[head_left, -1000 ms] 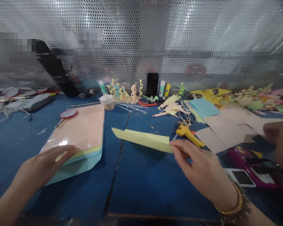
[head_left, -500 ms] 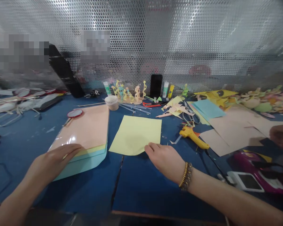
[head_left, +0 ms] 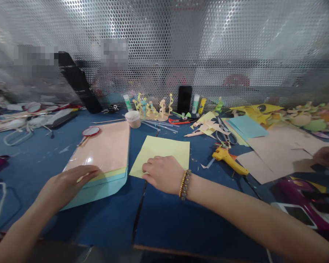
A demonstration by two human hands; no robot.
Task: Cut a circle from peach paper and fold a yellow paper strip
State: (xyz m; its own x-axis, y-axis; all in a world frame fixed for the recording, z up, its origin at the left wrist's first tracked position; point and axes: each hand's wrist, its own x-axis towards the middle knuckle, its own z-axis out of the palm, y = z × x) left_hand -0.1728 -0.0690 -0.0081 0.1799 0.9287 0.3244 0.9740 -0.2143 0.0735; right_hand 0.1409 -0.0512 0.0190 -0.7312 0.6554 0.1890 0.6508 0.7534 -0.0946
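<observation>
Head view: white tub [head_left: 132, 119]; hands [head_left: 162, 174] on paper stack [head_left: 98, 146], yellow sheet [head_left: 167, 149]

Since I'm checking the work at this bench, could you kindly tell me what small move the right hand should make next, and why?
I would probably smooth the yellow paper sheet flat with the right hand, because its fingers rest on the sheet's near edge. The sheet lies unheld on the blue mat otherwise, while the left hand rests on the paper stack beside it.

Blue table [head_left: 178, 223] (scuffed): yellow paper sheet [head_left: 164, 148], peach paper stack [head_left: 101, 146].
</observation>
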